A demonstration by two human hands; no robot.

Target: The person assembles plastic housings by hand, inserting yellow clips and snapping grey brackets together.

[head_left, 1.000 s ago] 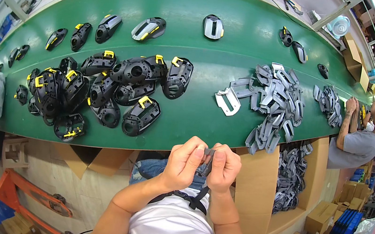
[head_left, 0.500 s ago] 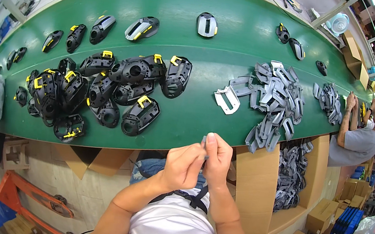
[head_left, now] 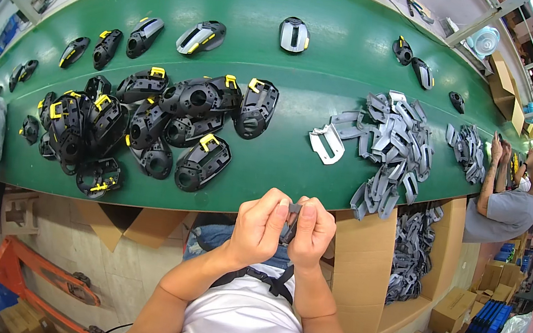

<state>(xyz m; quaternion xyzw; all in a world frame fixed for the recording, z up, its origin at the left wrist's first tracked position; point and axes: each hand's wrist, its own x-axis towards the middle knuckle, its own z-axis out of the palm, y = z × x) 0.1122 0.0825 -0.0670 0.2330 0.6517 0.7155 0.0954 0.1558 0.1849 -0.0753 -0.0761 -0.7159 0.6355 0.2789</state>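
In front of my body, just off the table's near edge, my left hand [head_left: 258, 226] and my right hand [head_left: 312, 234] are closed close together. Thumbs and fingers pinch a grey plastic piece [head_left: 294, 208] between them; most of it is hidden, so its full shape cannot be told. Beyond my hands lies a light grey U-shaped plastic part [head_left: 327, 145], beside a heap of grey U-shaped parts [head_left: 388, 139]. To the left, black plastic shells [head_left: 201, 163] with yellow clips lie piled on the green table [head_left: 301, 110].
Assembled black-and-grey shells [head_left: 294, 35] stand in a row at the back. By the near edge, right, an open cardboard box [head_left: 360, 270] holds more grey parts. A co-worker [head_left: 509, 212] works at far right. An orange pallet jack [head_left: 40, 271] is on the floor at left.
My hands have turned so the thumbs are side by side, and more of the grey piece shows between them. The view has shifted slightly.
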